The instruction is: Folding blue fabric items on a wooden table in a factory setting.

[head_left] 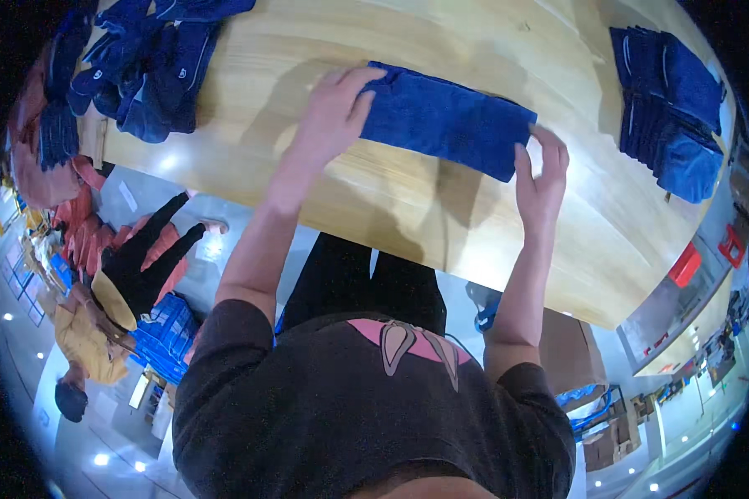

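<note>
- Hands half-curled at one folded blue cloth (449,121), my left hand (333,112) at its left end, right hand (545,170) opposite; whether they grip, I cannot tell.
- Cloth upper centre, long axis left-to-right, dipping rightward.
- One blue stack (686,91) upper right; one heap (171,83) upper left.
- One cardboard box (572,353) lower right, contents unclear.

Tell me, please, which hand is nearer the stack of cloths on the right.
Right: the right hand is left of the stack; the left hand farther left, at the left end of the folded cloth.
</note>
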`<state>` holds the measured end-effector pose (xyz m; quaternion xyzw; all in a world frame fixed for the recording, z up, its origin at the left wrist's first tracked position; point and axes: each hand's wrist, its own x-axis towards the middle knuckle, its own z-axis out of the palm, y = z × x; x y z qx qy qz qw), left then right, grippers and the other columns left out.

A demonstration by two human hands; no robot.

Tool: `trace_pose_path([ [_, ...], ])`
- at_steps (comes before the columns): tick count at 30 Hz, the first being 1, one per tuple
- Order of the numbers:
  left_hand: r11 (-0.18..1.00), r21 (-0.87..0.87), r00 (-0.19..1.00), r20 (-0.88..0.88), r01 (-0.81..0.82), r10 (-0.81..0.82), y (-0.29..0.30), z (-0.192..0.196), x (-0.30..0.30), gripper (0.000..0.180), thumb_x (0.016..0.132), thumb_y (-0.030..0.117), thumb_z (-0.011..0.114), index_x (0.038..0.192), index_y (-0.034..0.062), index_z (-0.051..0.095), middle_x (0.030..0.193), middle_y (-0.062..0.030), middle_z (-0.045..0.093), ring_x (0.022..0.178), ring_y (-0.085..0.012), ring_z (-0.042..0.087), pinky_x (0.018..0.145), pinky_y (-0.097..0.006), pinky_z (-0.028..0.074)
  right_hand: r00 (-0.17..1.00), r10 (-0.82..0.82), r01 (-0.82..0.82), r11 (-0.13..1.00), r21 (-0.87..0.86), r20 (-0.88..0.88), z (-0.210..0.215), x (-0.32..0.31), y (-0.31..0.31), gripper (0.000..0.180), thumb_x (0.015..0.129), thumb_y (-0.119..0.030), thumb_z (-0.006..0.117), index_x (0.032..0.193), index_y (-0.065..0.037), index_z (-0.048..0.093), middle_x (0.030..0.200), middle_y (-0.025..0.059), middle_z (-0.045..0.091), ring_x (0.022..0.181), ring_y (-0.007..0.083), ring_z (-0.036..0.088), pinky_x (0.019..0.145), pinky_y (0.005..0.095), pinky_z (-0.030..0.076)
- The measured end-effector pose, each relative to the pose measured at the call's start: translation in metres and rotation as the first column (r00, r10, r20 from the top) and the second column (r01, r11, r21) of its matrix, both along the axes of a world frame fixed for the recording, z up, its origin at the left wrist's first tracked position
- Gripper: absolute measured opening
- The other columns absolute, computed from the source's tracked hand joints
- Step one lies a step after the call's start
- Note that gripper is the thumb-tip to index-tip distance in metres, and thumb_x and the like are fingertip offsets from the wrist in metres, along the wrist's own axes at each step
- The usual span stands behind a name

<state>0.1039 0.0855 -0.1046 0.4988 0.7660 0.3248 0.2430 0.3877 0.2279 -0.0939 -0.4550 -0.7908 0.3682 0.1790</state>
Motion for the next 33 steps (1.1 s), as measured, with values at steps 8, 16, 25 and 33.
trace_pose_path([
  [8,0.915,-0.348,0.878,-0.347,0.206,-0.330,0.044,-0.022,-0.007,0.034,0.088,0.031,0.070,0.119,0.0170,0.066,0.122,-0.0011,0.061,0.116,-0.0263,0.055,0.102,-0.045,0.037,0.929,0.007,-0.034,0.997,0.068,0.370,-0.048,-0.016,0.030,0.040,0.086,-0.009,0.073,0.124,-0.002,0.062,0.121,0.0157,0.062,0.110,0.0307,0.059,0.095,0.0366,0.049],
  [16,0.949,-0.113,0.947,-0.097,0.295,-0.306,-0.006,-0.042,-0.054,0.021,0.086,0.022,0.073,0.103,0.0138,0.065,0.111,-0.0016,0.060,0.102,-0.0249,0.056,0.089,-0.034,0.043,0.995,0.014,0.035,0.882,-0.470,0.099,-0.050,0.008,0.027,0.028,0.083,-0.005,0.073,0.109,0.000,0.064,0.112,0.0146,0.063,0.097,0.0283,0.061,0.086,0.0331,0.051],
  [25,0.956,-0.189,0.958,0.220,0.224,-0.181,0.001,0.050,-0.086,0.012,0.087,0.011,0.071,0.092,0.0051,0.063,0.106,-0.0073,0.064,0.098,-0.0255,0.060,0.087,-0.031,0.046,0.993,0.090,-0.100,0.983,-0.157,-0.070,0.010,-0.004,0.033,0.021,0.081,0.003,0.066,0.101,-0.004,0.066,0.104,0.0096,0.061,0.095,0.0260,0.059,0.086,0.0325,0.049],
  [33,0.981,0.011,0.900,-0.400,0.196,-0.175,-0.051,0.029,-0.054,0.010,0.086,0.011,0.071,0.091,0.0045,0.065,0.110,-0.0079,0.066,0.105,-0.0279,0.061,0.091,-0.036,0.047,0.975,0.213,-0.180,0.917,0.356,-0.058,-0.018,-0.009,0.033,0.027,0.080,0.007,0.063,0.104,-0.006,0.068,0.106,0.0092,0.062,0.099,0.0259,0.058,0.087,0.0308,0.048],
])
